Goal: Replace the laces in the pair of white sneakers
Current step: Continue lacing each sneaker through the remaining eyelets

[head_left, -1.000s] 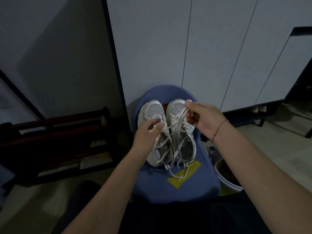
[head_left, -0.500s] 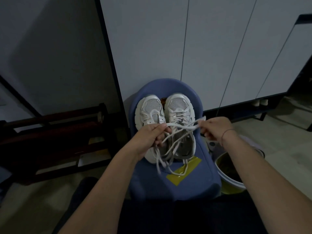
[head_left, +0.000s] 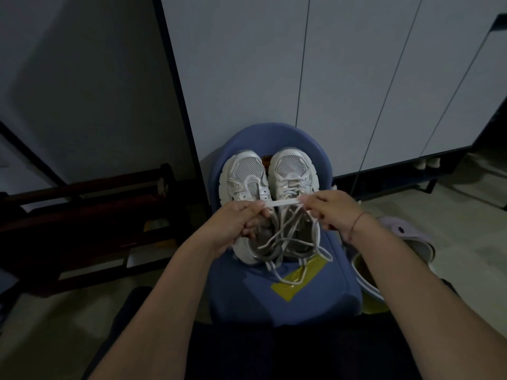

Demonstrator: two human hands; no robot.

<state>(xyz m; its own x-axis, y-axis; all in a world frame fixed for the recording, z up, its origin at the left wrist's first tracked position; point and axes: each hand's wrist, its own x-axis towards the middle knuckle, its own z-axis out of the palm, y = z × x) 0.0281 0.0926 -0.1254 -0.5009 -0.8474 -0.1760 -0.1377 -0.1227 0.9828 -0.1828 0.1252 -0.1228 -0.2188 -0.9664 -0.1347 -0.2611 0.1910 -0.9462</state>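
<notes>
Pinching a flat white woven shoelace (head_left: 282, 203) at two spots: left hand (head_left: 238, 223) with thumb and forefinger closed on one side, right hand (head_left: 332, 210) with fingertips closed on the other. Stretched straight and level between the two grips. Right under and just beyond the grips, a pair of white mesh sneakers (head_left: 291, 171), side by side, toes pointing away. Below the grips, a loose tangle of white laces (head_left: 290, 238), spilling past the heels onto a strip of yellow tape (head_left: 297, 282). All resting on a rounded blue plastic stool (head_left: 315, 303). Round the right wrist, a thin red cord bracelet (head_left: 358, 222). Left of the grips, well apart, a dark wooden rack (head_left: 82, 209); beyond, pale flat cabinet doors (head_left: 356, 78).
</notes>
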